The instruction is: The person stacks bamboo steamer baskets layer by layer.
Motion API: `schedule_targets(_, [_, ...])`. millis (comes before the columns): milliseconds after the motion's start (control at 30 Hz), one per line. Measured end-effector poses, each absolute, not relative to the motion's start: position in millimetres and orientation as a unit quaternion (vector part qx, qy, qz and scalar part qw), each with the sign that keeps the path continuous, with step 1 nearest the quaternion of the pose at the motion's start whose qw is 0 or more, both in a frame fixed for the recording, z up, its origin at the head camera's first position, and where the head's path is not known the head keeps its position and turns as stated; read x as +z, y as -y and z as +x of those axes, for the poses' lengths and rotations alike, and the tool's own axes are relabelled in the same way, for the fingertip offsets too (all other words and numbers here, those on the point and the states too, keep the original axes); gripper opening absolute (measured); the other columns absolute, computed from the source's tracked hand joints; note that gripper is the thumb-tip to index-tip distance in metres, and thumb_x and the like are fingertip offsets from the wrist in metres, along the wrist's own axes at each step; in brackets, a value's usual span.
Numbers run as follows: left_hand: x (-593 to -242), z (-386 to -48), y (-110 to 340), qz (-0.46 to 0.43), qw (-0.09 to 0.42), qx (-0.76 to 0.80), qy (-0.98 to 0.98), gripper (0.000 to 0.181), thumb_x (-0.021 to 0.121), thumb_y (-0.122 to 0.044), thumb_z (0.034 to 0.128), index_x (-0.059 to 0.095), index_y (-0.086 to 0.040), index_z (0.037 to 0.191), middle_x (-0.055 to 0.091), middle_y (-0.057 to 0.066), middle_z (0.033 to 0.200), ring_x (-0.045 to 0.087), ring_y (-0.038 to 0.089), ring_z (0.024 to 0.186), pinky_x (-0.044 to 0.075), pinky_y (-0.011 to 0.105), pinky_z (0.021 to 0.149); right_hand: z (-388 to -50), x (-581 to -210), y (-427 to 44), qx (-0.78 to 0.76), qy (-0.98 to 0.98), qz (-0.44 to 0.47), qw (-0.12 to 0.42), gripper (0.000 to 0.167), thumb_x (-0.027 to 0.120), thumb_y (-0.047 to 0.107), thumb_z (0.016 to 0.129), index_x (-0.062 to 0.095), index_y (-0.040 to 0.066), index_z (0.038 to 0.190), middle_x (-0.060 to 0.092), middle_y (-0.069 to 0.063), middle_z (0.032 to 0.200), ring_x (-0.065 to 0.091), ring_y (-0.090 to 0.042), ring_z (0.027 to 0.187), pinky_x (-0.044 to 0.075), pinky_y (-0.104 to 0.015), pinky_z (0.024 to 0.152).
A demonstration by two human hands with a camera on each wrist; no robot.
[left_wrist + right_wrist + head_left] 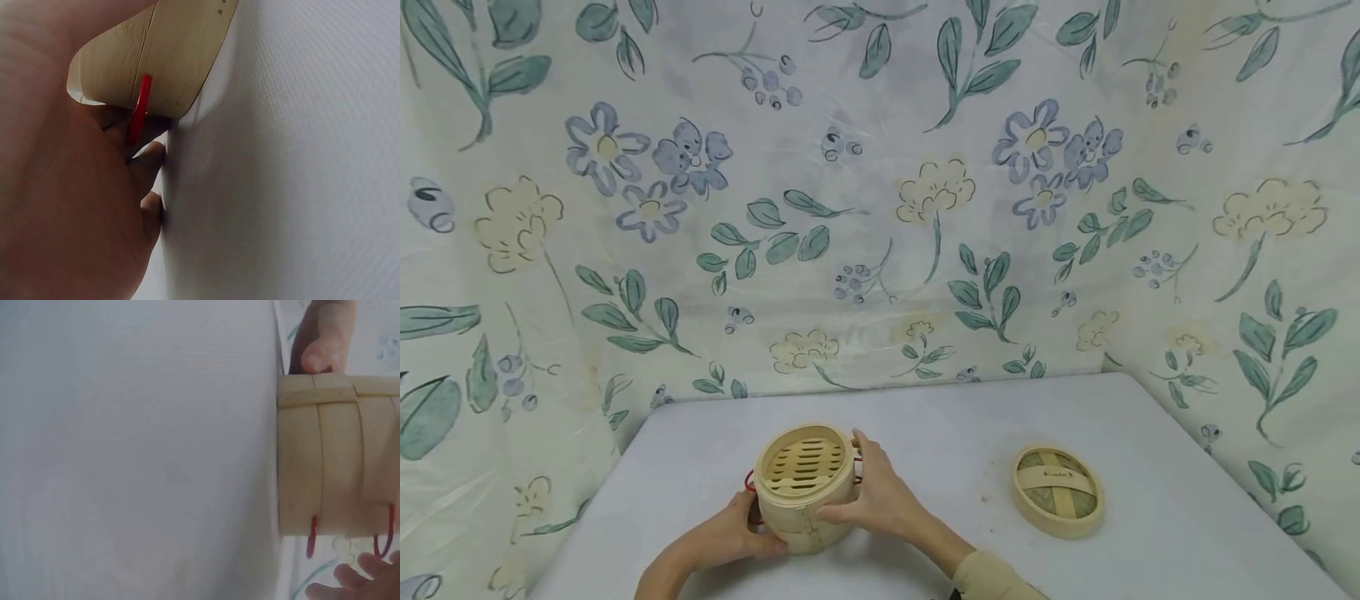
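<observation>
A round bamboo steamer (806, 492) stands on the table with its slatted top uncovered and red loops on its sides. My left hand (724, 532) grips it low on the left, thumb in front and fingers round the side. In the left wrist view, a red loop (140, 109) hangs beside those fingers. My right hand (880, 492) holds the upper part from the right, its thumb across the front and fingers behind. The right wrist view shows the steamer's side wall (337, 462) between both hands; the right thumb is out of that view.
A round bamboo lid (1058, 492) with crossed bands lies on the white table (940, 442) to the right. Behind and beside the table hangs a floral-patterned sheet (880, 250).
</observation>
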State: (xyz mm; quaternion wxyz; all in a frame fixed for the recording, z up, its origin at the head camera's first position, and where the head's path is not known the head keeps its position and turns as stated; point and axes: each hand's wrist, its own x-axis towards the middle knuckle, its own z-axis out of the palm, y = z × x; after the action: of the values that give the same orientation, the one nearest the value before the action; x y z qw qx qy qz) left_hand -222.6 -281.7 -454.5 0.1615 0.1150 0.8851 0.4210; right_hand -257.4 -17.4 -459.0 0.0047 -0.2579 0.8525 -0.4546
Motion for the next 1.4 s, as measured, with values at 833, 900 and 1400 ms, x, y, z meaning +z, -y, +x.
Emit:
schedule_targets(833, [-458,-226,283,0.145,0.163,0.435,-0.874,0.090,0.082,-0.029,0.0793,0.031,0.010,0.143,0.049,0.019,0.127,0.055,0.028,0.116,0.045,0.043,0.097,-266,-414,-144,-0.429,-0.868,-0.228,-0.104,0.035,0.070,0.019,0.093,0.063,0.012,0.126,0.067,-0.001,0.115,0.061,-0.020,0.107,0.049,-0.051,0.095])
schedule_targets(900, [-459,-225,282,0.142,0.161,0.433,-0.876,0.090,0.082,-0.029,0.0793,0.031,0.010,0.142,0.049,0.019,0.126,0.054,0.028,0.116,0.046,0.041,0.096,-266,-413,-160,-0.399,-0.884,-0.221,-0.101,0.031,0.069,0.019,0.094,0.064,0.012,0.123,0.068,0.000,0.111,0.062,-0.018,0.103,0.050,-0.050,0.092])
schedule_targets(1400, [-457,-225,280,0.130,0.160,0.427,-0.880,0.090,0.083,-0.030,0.0781,0.033,0.012,0.140,0.049,0.021,0.125,0.055,0.031,0.116,0.046,0.042,0.096,-266,-441,-250,-0.259,-0.944,-0.168,-0.117,0.013,0.068,0.024,0.094,0.073,0.014,0.100,0.063,0.007,0.094,0.060,-0.016,0.092,0.053,-0.040,0.080])
